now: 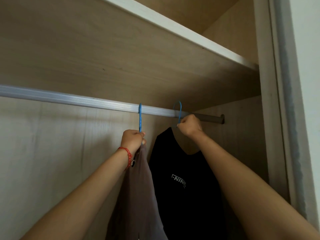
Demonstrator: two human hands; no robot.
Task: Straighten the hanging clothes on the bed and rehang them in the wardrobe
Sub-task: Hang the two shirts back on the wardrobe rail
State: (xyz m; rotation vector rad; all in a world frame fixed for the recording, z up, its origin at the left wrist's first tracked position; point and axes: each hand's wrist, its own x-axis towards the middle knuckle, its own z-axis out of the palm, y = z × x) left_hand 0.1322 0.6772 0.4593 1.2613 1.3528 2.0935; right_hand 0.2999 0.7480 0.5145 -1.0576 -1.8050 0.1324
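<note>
Left hand [133, 140] grips a blue hanger [140, 118] hooked on the rail [69, 99]. Right hand [189, 126] grips another hanger [180, 111], carrying a black shirt [181, 179].

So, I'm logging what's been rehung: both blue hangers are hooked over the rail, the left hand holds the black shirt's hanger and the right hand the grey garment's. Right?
Not quite: the hands are swapped. In the head view the left hand grips the hanger of the grey garment, and the right hand holds the hanger of the black shirt. Both blue hangers are hooked over the rail.

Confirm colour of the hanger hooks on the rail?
Blue, both hooks over the silver rail; the head view shows it.
</note>
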